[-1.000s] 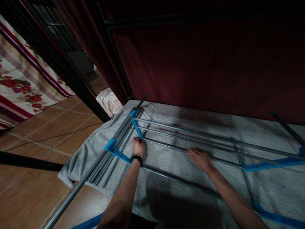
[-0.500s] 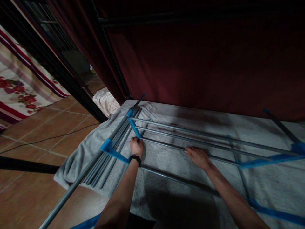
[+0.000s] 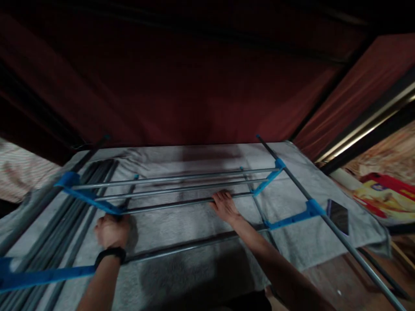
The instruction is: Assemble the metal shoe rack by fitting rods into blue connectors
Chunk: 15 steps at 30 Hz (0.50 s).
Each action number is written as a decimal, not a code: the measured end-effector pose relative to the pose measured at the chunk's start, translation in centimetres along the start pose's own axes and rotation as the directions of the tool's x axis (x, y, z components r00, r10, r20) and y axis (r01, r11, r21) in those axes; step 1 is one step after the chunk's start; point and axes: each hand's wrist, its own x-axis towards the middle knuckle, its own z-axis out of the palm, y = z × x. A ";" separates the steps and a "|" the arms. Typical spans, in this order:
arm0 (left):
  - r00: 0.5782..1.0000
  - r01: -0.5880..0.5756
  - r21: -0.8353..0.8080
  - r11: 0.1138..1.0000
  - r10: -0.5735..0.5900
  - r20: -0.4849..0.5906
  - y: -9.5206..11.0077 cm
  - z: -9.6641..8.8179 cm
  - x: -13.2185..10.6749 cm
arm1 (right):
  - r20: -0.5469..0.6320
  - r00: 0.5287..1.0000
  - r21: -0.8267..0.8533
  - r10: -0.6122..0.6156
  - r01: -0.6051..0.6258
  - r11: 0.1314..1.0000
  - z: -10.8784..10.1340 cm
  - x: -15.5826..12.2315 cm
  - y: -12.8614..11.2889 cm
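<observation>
— Two hands in the head view, both on the same thing?

— Both are at a drying rack (image 3: 181, 178) of grey tubes and blue plastic joints, which lies flat on a grey towel (image 3: 168, 231) across the middle of the picture. The right hand (image 3: 225, 206) sits just past centre toward 5 o'clock. It lies palm down, fingers relaxed and laid over the nearest rod (image 3: 171, 204) of three parallel ones, not clenched.

— And the other?

— The left hand (image 3: 112, 231) is at 8 o'clock, with a black wristband (image 3: 110, 255) on its wrist. It is blurred. Its fingers look curled at the near end of the left blue crosspiece (image 3: 90, 196), but I cannot tell whether they grip it.

— Where do the three rods end?

— They run from that crosspiece at 9 o'clock to a matching right blue crosspiece (image 3: 267, 179) at 3 o'clock. A long grey side tube (image 3: 337, 235) runs from there toward 4 o'clock.

— What lies about the rack?

— A bundle of loose rods (image 3: 69, 222) lies on the towel at 8 o'clock, just beside the left hand. A dark phone (image 3: 339, 214) rests on the towel at 4 o'clock, touching the side tube. A dark red curtain (image 3: 194, 86) hangs behind at 12 o'clock. A red and yellow packet (image 3: 384, 190) lies far out at 3 o'clock, well apart from both hands.
</observation>
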 end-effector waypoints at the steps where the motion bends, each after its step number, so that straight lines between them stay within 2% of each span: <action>1: 1.000 0.020 0.056 0.998 -0.020 0.008 0.0 0.2 0.3 | 0.005 1.000 -0.011 0.015 -0.015 1.000 0.0 -0.1 0.5; 5: 0.999 0.027 0.267 0.963 -0.031 0.010 0.1 0.6 0.6 | 0.029 1.000 -0.029 -0.007 0.008 1.000 -0.2 0.1 1.5; 7: 0.999 0.051 0.308 0.950 -0.053 -0.002 0.2 0.8 0.5 | 0.043 0.998 -0.034 -0.037 0.039 0.999 -0.3 0.4 1.6; 9: 0.996 0.083 0.302 0.950 -0.078 -0.031 0.3 0.9 0.3 | 0.059 0.997 -0.041 -0.057 0.059 0.997 -0.5 0.7 1.7; 15: 0.996 0.070 0.220 0.973 -0.054 -0.076 0.1 0.9 -0.1 | 0.097 0.992 -0.053 -0.080 0.086 0.995 -0.8 1.0 1.8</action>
